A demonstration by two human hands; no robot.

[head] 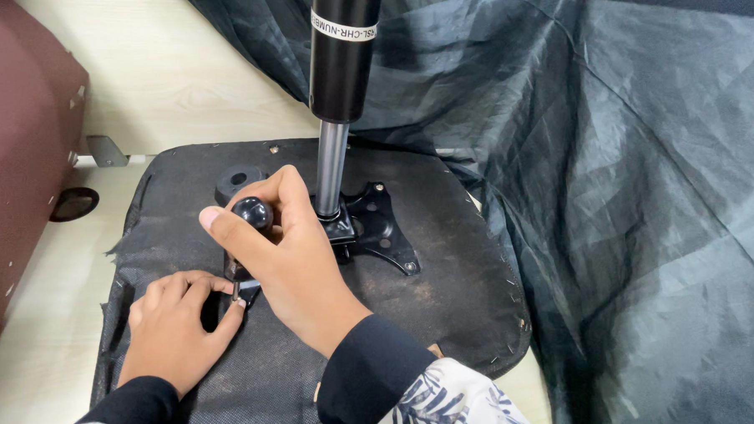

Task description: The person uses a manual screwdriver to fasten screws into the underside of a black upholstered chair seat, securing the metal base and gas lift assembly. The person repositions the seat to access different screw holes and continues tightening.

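On seat underside (445, 260), beside gas cylinder (334, 167): right hand (291, 253) wrapped around black knob (252, 212). Left hand (176, 323) pinches small metal part (238, 290) below knob, at mounting plate (378, 229).

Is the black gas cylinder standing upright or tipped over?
Upright. The gas cylinder rises straight from the metal plate on the overturned seat base.

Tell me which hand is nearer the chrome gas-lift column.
Right. The right hand grips a black knob just beside the chrome column; the left hand rests farther away on the seat underside.
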